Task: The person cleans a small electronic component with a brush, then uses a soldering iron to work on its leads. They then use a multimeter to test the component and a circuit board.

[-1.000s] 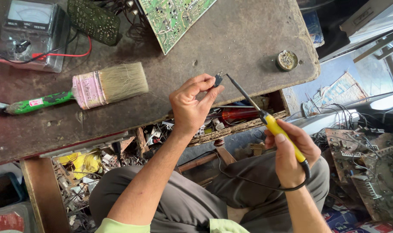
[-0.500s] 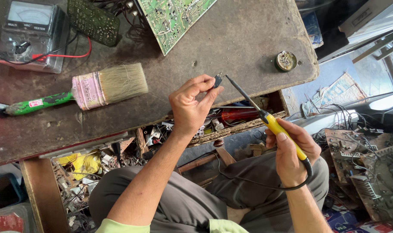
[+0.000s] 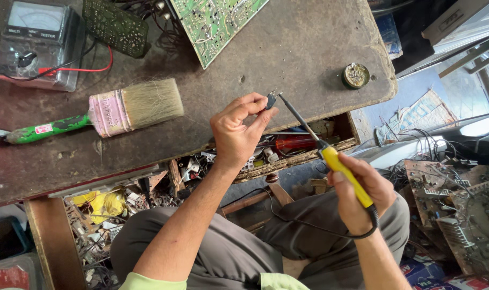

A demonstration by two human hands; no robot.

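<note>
Illumination is soft, even daylight, brightest at the right edge of the frame, where pale panels [image 3: 486,126] are nearly washed out. The workbench top [image 3: 287,70] is evenly lit, with only faint shadows beside the paintbrush [image 3: 121,110]. The open drawer [image 3: 303,145] and the space under the front edge of the bench are dim. Focus is sharp across the frame; no motion blur. Wide-angle lens distortion bends lines near the corners.

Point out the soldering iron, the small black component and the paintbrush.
soldering iron [image 3: 347,177], head view, on its yellow handle.
small black component [image 3: 271,100], head view, on its body.
paintbrush [image 3: 150,102], head view, on the bristles.
</note>
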